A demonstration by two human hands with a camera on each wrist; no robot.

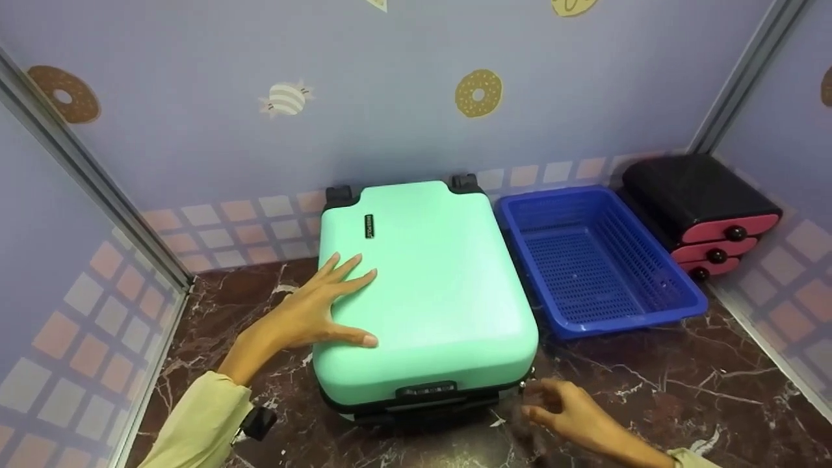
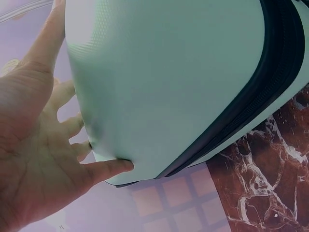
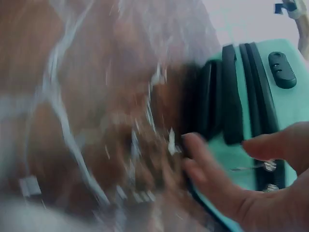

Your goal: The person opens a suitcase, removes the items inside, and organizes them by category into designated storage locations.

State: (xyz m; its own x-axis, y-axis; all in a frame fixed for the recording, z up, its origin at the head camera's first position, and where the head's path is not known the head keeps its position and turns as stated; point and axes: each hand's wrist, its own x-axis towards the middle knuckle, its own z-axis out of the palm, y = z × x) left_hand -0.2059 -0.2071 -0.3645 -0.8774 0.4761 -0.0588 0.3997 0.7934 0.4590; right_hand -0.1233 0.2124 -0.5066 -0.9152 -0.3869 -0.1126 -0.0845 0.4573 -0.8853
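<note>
A mint-green hard-shell suitcase (image 1: pixel 435 279) lies flat on the dark marbled surface, wheels towards the back wall. My left hand (image 1: pixel 312 312) rests on its left side, fingers spread and thumb on the top shell. In the left wrist view, fingertips touch the shell, and a black zipper band (image 2: pixel 241 106) runs around the suitcase. My right hand (image 1: pixel 575 413) is beside the front right corner, with thumb and fingers apart. Small metal zipper pulls (image 3: pixel 270 165) hang near that thumb in the right wrist view. A combination lock (image 1: pixel 426 390) sits on the front edge.
Right of the suitcase stands a blue plastic basket (image 1: pixel 669 305) with a perforated base. Beyond it is a black box with pink drawers (image 1: pixel 715 231) and round black knobs. Patterned wall panels (image 1: pixel 403 130) close in the back and both sides.
</note>
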